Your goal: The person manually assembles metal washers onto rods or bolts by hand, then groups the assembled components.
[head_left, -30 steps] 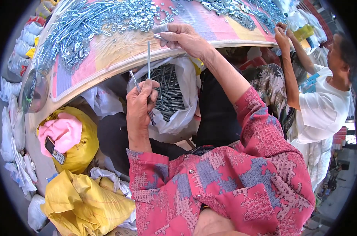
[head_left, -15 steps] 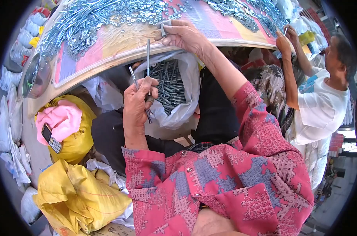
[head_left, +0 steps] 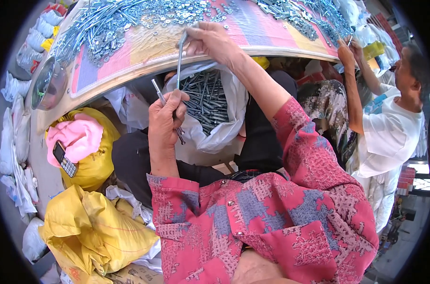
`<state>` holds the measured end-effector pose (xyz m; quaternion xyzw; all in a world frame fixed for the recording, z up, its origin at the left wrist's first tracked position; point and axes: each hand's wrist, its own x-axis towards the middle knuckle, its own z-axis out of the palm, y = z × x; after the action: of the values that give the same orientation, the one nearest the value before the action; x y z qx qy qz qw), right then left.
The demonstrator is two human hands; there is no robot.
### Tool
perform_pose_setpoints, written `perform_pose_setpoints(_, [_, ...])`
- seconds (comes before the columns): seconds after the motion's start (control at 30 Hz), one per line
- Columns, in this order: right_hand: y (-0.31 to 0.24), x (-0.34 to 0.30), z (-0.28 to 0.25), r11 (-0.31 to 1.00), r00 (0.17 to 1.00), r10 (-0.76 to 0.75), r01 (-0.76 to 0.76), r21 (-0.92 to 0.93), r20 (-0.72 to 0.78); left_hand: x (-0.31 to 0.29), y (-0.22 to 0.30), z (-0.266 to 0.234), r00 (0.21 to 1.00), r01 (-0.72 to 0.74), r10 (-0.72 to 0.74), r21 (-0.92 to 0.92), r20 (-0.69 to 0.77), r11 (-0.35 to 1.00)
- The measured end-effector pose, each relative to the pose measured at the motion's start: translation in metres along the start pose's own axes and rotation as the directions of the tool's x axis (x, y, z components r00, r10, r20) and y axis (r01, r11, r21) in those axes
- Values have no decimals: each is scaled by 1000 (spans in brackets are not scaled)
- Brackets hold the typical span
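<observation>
My left hand (head_left: 166, 113), closed, grips a few long metal rods; one rod (head_left: 179, 71) stands up from its fingers, and another, shorter end sticks out beside the thumb. Dark rod ends poke out below the palm. Above, over the table edge, my right hand (head_left: 210, 41) pinches a small grey metal piece (head_left: 183, 36) at the top of the upright rod. The fingers partly hide this piece; whether it sits around the rod or only touches it I cannot tell. Just beyond my left hand, a white plastic bag (head_left: 237, 87) holds many dark metal bolts (head_left: 206, 102).
On the striped tabletop (head_left: 144, 49) lie heaps of rods (head_left: 94, 26) and washers (head_left: 177, 12). A clear bowl (head_left: 49, 85) stands at its left corner. Yellow sacks (head_left: 94, 232), a pink cloth (head_left: 77, 135) and a keypad phone (head_left: 65, 159) are at left. A co-worker (head_left: 390, 123) sits at right.
My right hand has moved slightly left and up, bringing the small metal piece to the tip of the upright rod. The left hand keeps its grip nearly in place.
</observation>
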<state>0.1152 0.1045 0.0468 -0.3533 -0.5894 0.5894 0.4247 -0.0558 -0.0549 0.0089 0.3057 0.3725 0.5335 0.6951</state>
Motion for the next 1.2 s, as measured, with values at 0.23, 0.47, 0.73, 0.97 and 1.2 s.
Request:
perform_pose_setpoints(0.23, [-4,-30,58,992,953,121,-104,-76,279,-6,8,-4,961,-109,131,103,-243,989])
perform_pose_setpoints(0.47, [15,-41,88,908,896,-17,199,-368,444,-3,8,-25,949,-134,31,-312,-312,940])
perform_pose_setpoints(0.73, [-14,-19,99,825,831,-3,316,-468,557,-14,21,-28,968,-161,93,-293,-232,942])
perform_pose_setpoints(0.97, [-8,75,102,804,848,-132,395,-445,514,-21,28,-42,985,-166,163,-557,-55,814])
perform_pose_setpoints(1.2, [49,147,125,148,860,-476,286,-947,185,-12,31,-38,968,-188,121,-317,-221,930])
